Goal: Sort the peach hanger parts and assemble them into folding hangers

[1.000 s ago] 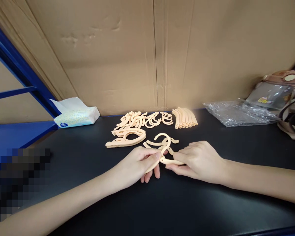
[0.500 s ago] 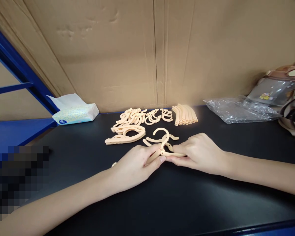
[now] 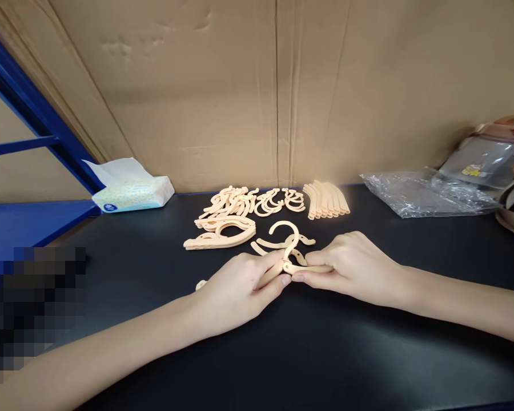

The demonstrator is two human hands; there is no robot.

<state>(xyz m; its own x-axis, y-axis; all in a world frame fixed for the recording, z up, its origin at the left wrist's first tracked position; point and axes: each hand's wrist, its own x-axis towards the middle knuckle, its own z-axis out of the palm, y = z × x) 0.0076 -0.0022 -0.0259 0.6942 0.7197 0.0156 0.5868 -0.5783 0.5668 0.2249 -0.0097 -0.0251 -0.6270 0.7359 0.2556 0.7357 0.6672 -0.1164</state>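
Note:
Between my hands is a cream folding clothes hanger (image 3: 287,266), its curved hook pointing up and its arms joined at a pivot. My left hand (image 3: 242,288) is closed around the left arm, whose end sticks out past the wrist side. My right hand (image 3: 346,264) pinches the right arm, with the thumb near the pivot. Just behind them, loose curved hanger arms (image 3: 274,244) lie on the black table (image 3: 308,348). Folded hangers (image 3: 220,240) are stacked farther left. My palms and inner fingers are mostly hidden.
At the back lie a heap of hanger arms (image 3: 231,201), several hooks (image 3: 269,202) and a row of curved tubes (image 3: 326,200). A tissue pack (image 3: 132,193) stands back left. A clear plastic bag (image 3: 428,194) and a transparent handbag (image 3: 480,160) are at the right.
The whole view has shifted slightly. Both hands keep hold of the hanger, and the right hand appears a little farther from the left, showing more of the right arm near the pivot.

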